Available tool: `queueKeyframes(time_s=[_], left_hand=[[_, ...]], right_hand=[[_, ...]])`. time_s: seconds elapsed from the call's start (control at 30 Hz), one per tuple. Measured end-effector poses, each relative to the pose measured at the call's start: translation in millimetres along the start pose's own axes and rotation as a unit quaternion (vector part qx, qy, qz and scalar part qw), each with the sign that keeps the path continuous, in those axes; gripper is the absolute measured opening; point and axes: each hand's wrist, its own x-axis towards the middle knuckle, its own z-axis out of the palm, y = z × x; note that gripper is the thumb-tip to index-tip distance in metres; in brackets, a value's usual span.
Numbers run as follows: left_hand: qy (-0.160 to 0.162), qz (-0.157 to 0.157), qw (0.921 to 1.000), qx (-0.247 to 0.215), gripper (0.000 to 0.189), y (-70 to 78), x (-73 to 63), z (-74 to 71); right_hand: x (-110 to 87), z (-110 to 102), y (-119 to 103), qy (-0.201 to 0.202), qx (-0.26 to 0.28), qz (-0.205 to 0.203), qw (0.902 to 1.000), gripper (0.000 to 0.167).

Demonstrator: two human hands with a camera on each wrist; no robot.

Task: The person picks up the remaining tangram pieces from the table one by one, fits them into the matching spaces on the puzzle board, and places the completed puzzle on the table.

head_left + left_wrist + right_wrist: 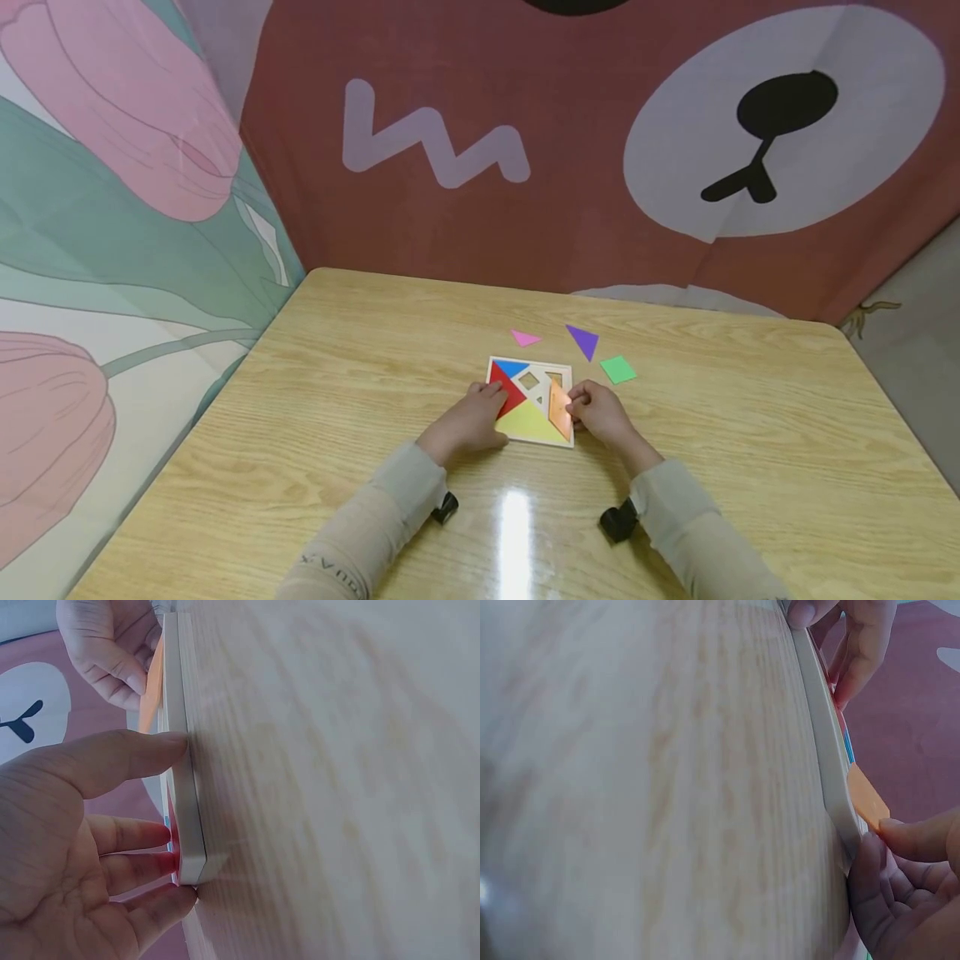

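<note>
A pale tangram tray (pixel 532 443) lies flat on the table, holding a blue triangle (pixel 511 367), a red triangle (pixel 509 392) and a yellow triangle (pixel 530 422). My left hand (pixel 472 419) steadies its left near corner. The thumb presses along the near rim, while straight fingers rest on the red triangle and the left side. At the tray's right edge my right hand (pixel 602 412) pinches an orange parallelogram piece (pixel 558 408). That piece is tilted, its outer edge raised above the tray, as the right wrist view shows of the orange piece (pixel 866 796).
Beyond the tray lie a pink triangle (pixel 525 338), a purple triangle (pixel 584 341) and a green square (pixel 618 369). The wooden table (pixel 360 358) ends at a printed cloth backdrop (pixel 480 225). Black wrist cameras sit under both sleeves.
</note>
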Motion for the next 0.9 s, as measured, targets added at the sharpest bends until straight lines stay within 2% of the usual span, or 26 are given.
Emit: queueKeyframes(time_s=[0.23,0.9], left_hand=[[-0.002,-0.003,1.0000,-0.009,0.067,0.3,-0.8,3.6],[-0.002,-0.002,1.0000,-0.008,0.067,-1.0,0.1,0.0]], right_hand=[[-1.6,0.9,0.9,-0.006,-0.049,0.008,0.9987,0.011],[1.9,1.4,-0.5,-0.002,-0.066,0.001,0.9978,0.011]])
